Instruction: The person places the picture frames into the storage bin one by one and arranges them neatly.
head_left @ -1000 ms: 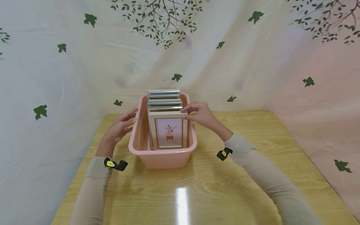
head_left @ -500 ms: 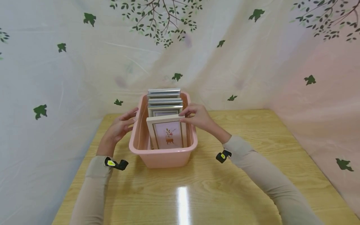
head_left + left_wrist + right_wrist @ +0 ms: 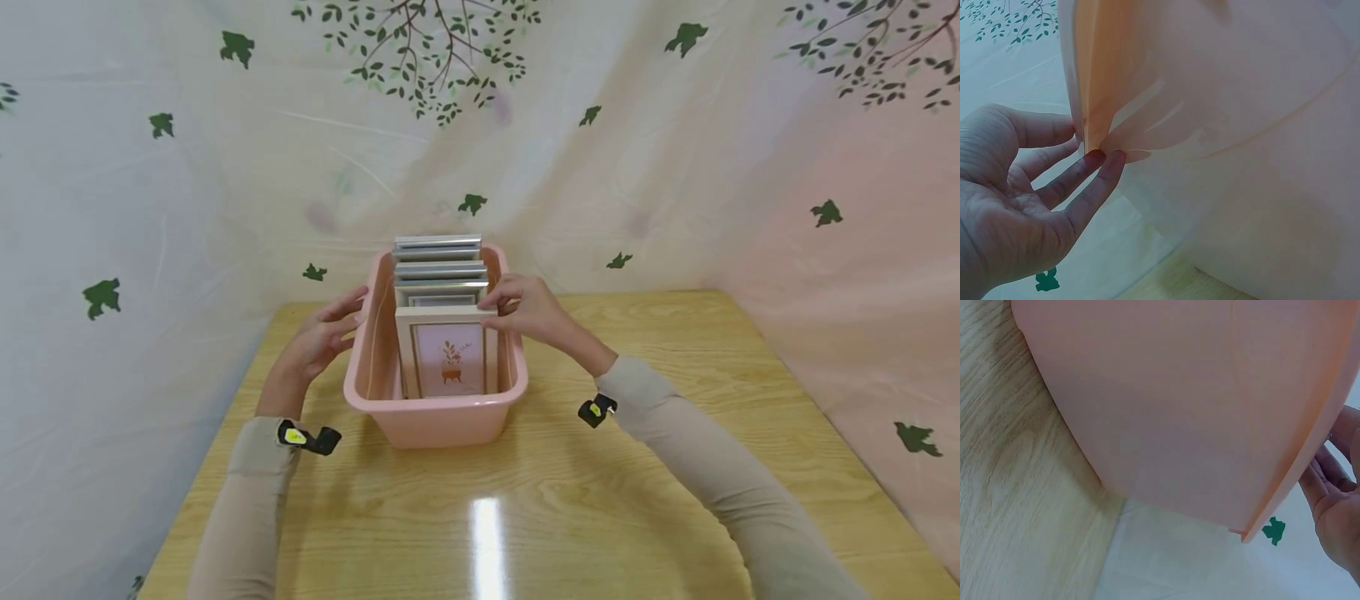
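Observation:
In the head view my right hand [image 3: 528, 310] pinches the upper right corner of a cream picture frame [image 3: 402, 350]. It stands nearly upright at the front inside a pink plastic basin [image 3: 442, 429], its print showing a potted plant. Behind it, several silver-edged picture frames [image 3: 441, 271] stand in a row. My left hand [image 3: 318, 337] touches the basin's left rim with extended fingers; the left wrist view has those fingertips [image 3: 1116, 159] against the underside of the rim. Only part of my right hand [image 3: 1338, 487] appears beyond the rim in the right wrist view, its grip hidden there.
The basin stands on a wooden table [image 3: 600, 517], toward its back edge. A pale curtain [image 3: 600, 167] printed with leaves and branches hangs behind and along the sides. Each cuff carries a small black camera, such as the left wrist camera [image 3: 318, 439].
The front picture frame has come forward, apart from the one behind. It tilted to the left half a second ago and now stands straighter. My left hand has kept its place.

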The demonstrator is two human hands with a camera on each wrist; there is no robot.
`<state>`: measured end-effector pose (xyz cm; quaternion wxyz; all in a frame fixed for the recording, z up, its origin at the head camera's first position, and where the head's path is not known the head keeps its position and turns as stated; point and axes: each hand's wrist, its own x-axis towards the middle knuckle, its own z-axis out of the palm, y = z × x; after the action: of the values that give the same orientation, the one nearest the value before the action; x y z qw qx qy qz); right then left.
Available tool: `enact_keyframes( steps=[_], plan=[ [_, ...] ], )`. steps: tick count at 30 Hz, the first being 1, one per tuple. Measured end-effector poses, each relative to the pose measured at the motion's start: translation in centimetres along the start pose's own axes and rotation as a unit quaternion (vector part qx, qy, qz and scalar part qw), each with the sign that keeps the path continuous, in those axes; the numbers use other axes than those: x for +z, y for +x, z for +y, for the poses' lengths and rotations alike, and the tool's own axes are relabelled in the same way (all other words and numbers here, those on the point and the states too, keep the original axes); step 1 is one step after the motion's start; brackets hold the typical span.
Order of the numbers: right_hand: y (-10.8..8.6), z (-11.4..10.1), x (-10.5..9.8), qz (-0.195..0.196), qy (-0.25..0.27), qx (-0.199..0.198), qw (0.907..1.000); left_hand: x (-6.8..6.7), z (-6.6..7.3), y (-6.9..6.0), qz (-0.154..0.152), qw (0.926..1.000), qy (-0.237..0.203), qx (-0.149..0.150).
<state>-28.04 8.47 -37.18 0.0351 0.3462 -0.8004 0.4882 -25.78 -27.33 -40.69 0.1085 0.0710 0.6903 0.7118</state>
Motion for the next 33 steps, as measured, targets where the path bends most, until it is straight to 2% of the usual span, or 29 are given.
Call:
enact_keyframes(
  steps=[6,12,17,26,33],
  plan=[
    [0.9,0.8,0.3,0.017,-0.030,-0.003,0.9994,0.2,0.0,0.0,0.001,1.0000,-0.001,0.002],
    [1.6,1.2,0.3,0.019,-0.054,-0.006,0.9984,0.3,-0.2,-0.1,0.005,1.0000,0.002,0.004],
    [1.5,1.3,0.4,0.011,-0.080,-0.008,0.9967,0.3,-0.3,-0.2,0.006,1.0000,0.003,0.004],
    [1.3,1.3,0.4,0.002,-0.120,-0.050,0.9916,0.2,-0.4,-0.1,0.001,0.9999,-0.007,0.009],
    [0.8,1.6,0.3,-0.013,-0.127,-0.034,0.9913,0.3,-0.4,-0.2,0.001,0.9999,-0.008,0.009]
  ],
)
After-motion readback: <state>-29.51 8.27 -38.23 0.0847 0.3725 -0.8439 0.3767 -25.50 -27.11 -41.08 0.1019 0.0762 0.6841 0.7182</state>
